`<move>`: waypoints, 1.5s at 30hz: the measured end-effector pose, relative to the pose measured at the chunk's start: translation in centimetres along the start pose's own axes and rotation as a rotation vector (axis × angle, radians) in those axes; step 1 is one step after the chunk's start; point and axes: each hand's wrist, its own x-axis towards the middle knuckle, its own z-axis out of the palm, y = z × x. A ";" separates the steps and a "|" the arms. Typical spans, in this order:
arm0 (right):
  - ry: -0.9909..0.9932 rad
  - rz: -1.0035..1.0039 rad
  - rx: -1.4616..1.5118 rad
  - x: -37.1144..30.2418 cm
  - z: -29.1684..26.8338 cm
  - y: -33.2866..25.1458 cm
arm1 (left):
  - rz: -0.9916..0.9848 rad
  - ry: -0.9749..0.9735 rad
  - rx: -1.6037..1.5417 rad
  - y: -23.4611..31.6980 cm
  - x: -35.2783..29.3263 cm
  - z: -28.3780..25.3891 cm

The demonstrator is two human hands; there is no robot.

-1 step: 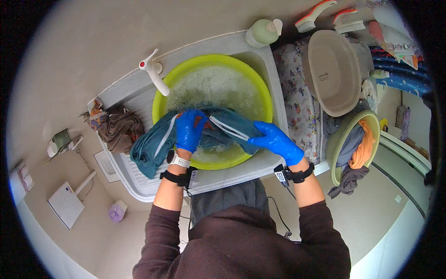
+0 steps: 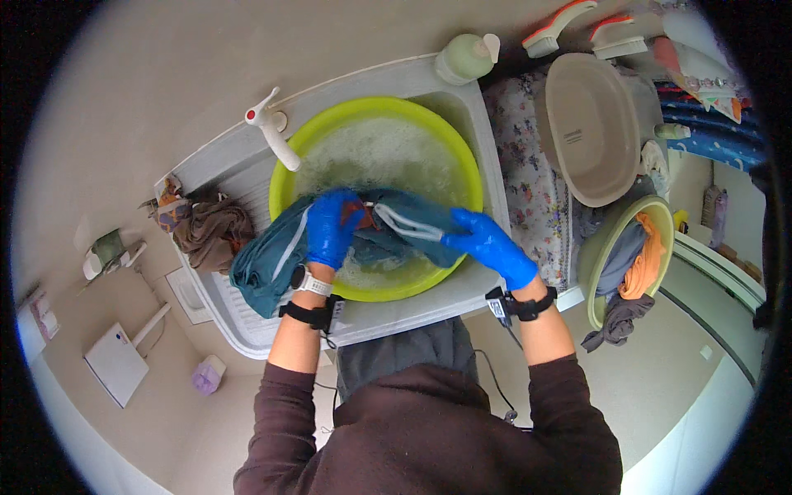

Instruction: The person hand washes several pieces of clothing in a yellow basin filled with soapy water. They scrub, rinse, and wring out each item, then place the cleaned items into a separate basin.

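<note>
A wet teal garment with white stripes [image 2: 272, 252] lies across the near half of a lime-green basin [image 2: 472, 165] of foamy water. Its left end hangs over the rim onto the ribbed washboard part of the sink. My left hand [image 2: 332, 231], in a blue glove, is closed on the cloth left of the basin's middle, beside a reddish-brown patch. At the right rim my right hand [image 2: 493, 247], also gloved in blue, pinches the garment by its white trim. Between both hands the cloth is stretched, and its lower folds sit in the water.
A dark brown bundle of cloth [image 2: 216, 234] lies left on the grey sink [image 2: 404, 76]. The white tap [image 2: 272, 132] reaches over the basin's rim. A pump bottle [image 2: 464, 61] stands behind. At right are a beige tub [image 2: 590, 153] and a laundry basket [image 2: 596, 272] holding clothes.
My left hand has shifted slightly left. Between the hands, more of the reddish-brown patch shows, and the white trim has changed its fold. Both hands keep their hold.
</note>
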 end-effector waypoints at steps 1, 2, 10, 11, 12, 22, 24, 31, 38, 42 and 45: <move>0.101 -0.048 -0.227 0.7 -0.7 0.5 | -0.005 0.017 0.148 -0.9 0.1 -0.6; 0.201 -0.097 -0.454 1.8 -1.0 1.0 | 0.007 0.046 0.276 -1.6 0.1 -1.3; 0.306 -0.164 -1.175 10.2 6.8 4.7 | -0.102 -0.422 0.890 -3.6 -1.0 0.7; 0.291 -0.162 -1.174 11.1 7.5 5.0 | -0.130 -0.530 0.958 -4.6 -1.1 1.7; 0.308 -0.224 -1.154 11.9 8.0 5.5 | -0.117 -0.568 1.048 -5.9 -1.2 2.7; -0.093 0.157 -1.307 22.1 7.0 13.8 | -0.191 -0.647 1.083 -12.8 -1.8 7.6; 0.138 -0.055 -1.010 21.2 5.8 13.7 | -0.101 -0.649 1.242 -11.7 -1.8 6.5; 0.709 -0.551 -0.811 12.3 7.7 9.2 | -0.337 -0.700 0.862 -9.6 0.1 2.2; -0.216 0.339 0.510 10.8 16.8 8.0 | -0.414 -0.444 0.277 -1.1 -1.3 -6.7; -0.232 0.082 0.942 11.8 17.0 4.0 | -0.337 -0.277 0.162 5.8 -3.9 -8.7; -0.310 -0.121 1.320 11.3 15.9 0.9 | -0.205 -0.103 0.156 9.0 -5.8 -7.6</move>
